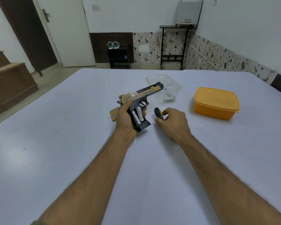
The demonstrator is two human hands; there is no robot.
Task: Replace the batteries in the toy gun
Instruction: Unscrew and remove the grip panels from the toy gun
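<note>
My left hand grips the black and tan toy gun by its handle, barrel pointing away to the right. The grip's side is uncovered, showing two white batteries seated inside. The tan grip cover lies on the table just left of that hand, with a tiny screw beside it. My right hand is closed around a screwdriver with a black and yellow handle, a little to the right of the gun. The tool's shaft is hidden under my hand.
A clear plastic box with white batteries in it stands behind the gun. A closed orange lidded container sits to the right. Everything rests on a white table. A shoe rack and a stand line the far wall.
</note>
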